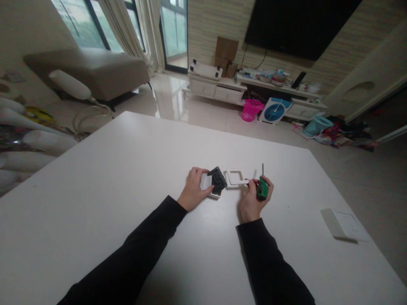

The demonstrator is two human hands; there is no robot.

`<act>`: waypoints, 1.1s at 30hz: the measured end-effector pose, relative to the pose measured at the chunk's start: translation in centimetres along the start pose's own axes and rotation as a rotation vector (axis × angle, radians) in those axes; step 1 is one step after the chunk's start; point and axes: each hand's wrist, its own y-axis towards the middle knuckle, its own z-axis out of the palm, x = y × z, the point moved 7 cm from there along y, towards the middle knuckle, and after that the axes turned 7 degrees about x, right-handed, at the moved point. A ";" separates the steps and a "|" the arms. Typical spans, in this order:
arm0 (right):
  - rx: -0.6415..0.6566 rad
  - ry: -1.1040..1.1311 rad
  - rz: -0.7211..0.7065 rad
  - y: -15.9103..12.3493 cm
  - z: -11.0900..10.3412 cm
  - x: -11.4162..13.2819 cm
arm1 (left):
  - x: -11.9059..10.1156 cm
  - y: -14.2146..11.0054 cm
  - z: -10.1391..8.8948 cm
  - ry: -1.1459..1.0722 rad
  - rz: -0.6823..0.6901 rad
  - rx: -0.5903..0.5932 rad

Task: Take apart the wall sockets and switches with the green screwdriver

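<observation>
My left hand [193, 191] is closed around what looks like a wall socket or switch [218, 180], its black back facing up and a white edge below. A pale, partly see-through piece [206, 181] shows between my left thumb and fingers. In my right hand [250, 205] is a screwdriver [262, 189] with a green handle, its dark shaft pointing away from me. My right thumb and fingertips also touch the edge of a white square frame [235, 184], just right of the black part. Whether they pinch the frame is hard to make out.
The white table [127, 161] spreads under both hands. A flat white packet or plate [345, 224] lies near its right edge. Beyond stand a pink basket [252, 110], a blue fan [274, 111] and a low cabinet [219, 91]. White rolls [47, 140] are at the left.
</observation>
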 end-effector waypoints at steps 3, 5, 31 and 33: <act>0.046 -0.099 -0.089 -0.3 0.2 1.0 | -0.4 0.0 -0.1 0.019 0.023 0.007; 0.088 -0.168 -0.136 -0.5 0.4 1.5 | -0.5 0.0 -0.1 0.023 0.029 0.006; 0.326 -0.410 -0.034 -0.4 1.6 -0.4 | -1.6 -0.2 -0.8 0.050 0.076 -0.081; 0.340 -0.415 -0.024 -0.5 1.7 -0.3 | -1.9 -0.1 -0.8 0.070 0.117 -0.079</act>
